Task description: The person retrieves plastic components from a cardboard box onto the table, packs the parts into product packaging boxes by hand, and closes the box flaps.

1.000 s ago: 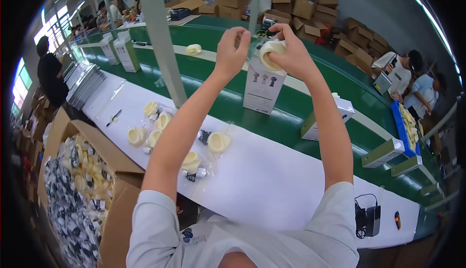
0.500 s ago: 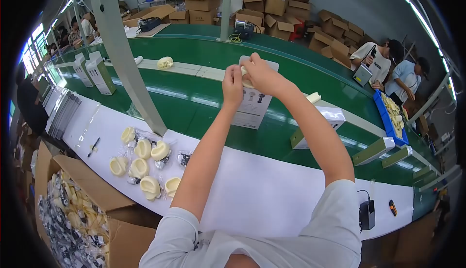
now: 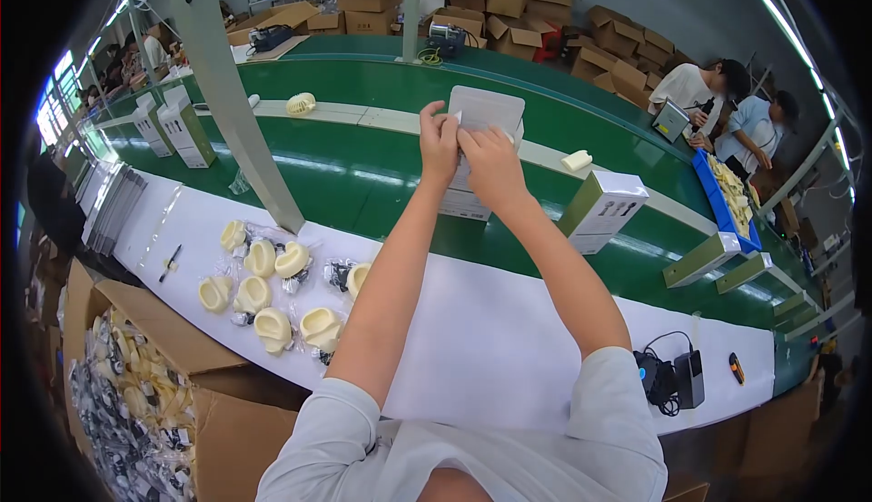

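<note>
I have both hands at the mouth of an upright, open-topped white cardboard box standing on the green belt ahead of me, its pale back flap raised behind the fingers. The left hand is at the box's near left corner, index finger bent upward and the other fingers curled; the right hand lies palm down over the near upper edge, fingertips close to the left thumb. From here I cannot tell whether either hand is pinching the cardboard or only resting against it, and the box's inside is hidden from me. To the right of the right hand I see a closed white box with a green side, also upright, and beyond it a small cream plastic piece on the pale strip. Nearer me, on the white tabletop, several rounded cream plastic parts in clear bags lie left of the left forearm, near a dark pen. A brown cardboard carton full of bagged parts stands at lower left; an orange-and-black cutter lies far right.
</note>
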Demonstrator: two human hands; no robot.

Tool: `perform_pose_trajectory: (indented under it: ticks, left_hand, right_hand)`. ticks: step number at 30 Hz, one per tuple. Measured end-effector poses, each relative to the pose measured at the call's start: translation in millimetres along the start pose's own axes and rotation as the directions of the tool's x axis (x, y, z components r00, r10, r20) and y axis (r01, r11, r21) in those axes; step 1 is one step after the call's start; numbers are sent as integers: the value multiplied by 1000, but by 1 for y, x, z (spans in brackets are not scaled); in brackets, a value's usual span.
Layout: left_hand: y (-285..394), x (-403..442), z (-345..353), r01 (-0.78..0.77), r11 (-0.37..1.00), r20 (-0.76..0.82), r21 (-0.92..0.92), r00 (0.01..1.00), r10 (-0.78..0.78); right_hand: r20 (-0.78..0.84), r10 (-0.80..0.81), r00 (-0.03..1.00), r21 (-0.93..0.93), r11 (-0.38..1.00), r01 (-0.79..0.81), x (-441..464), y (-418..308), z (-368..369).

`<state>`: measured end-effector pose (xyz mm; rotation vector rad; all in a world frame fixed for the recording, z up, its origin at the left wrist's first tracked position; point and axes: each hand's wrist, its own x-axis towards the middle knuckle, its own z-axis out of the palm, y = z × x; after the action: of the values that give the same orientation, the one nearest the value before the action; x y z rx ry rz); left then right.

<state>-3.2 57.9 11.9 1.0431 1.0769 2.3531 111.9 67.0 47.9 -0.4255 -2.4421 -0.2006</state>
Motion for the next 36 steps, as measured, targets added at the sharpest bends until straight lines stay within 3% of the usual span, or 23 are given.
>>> perform_pose_trajectory:
  ticks: [1,4,5,8,9,12,13,15,16,17,20,21,24,30,36]
  left_hand:
    - [1,-1,0,68,996,33,-51,997,-67]
    - [-5,-2,2,55,997,62,-51,997,-51]
    - [-8,1,3,50,997,79,-57,996,-46]
    - [-8,7,10,83,995,122,-60,990,-75]
    - [-9,5,10,112,992,141,-58,985,-103]
    - [-12,5,13,65,996,175,-63,983,-53]
    - [-14,5,15,39,997,183,-71,983,-25]
    - [-20,-4,18,-56,998,190,-7,980,56]
    - [-22,-9,18,-151,987,207,59,969,136]
    - [-23,-10,18,-250,960,234,123,948,217]
    - [-23,-12,18,-262,957,275,124,936,220]
    - [-25,-14,18,-257,960,281,113,935,217]
    - [-32,-15,22,-289,955,289,63,922,260]
    - [-23,-24,25,-289,949,384,124,896,223]
    - [-14,-28,29,-99,993,383,66,921,67]
  right_hand:
    - [-11,-4,1000,3,1000,4,-2,2,0]
    - [-362,-70,930,-113,993,31,-15,7,-7]
    - [-376,-67,924,-114,993,26,-16,8,-7]
    - [-580,421,697,345,902,-258,-20,12,-15]
    - [-582,430,690,350,899,-264,-23,17,-11]
    - [-76,496,865,729,620,-291,-35,49,13]
    - [-82,494,865,728,623,-287,-37,59,16]
    - [-18,696,718,998,55,-29,-43,73,26]
    - [74,760,646,958,-235,167,-43,73,29]
    - [72,761,644,953,-243,180,-40,72,32]
    - [-319,795,516,934,356,31,-32,60,22]
    - [-318,796,515,935,353,30,-34,60,22]
    - [-292,548,784,812,575,-100,-41,66,17]
    - [-237,569,788,888,456,-62,-55,73,8]
    - [-199,594,780,944,330,-11,-60,85,9]
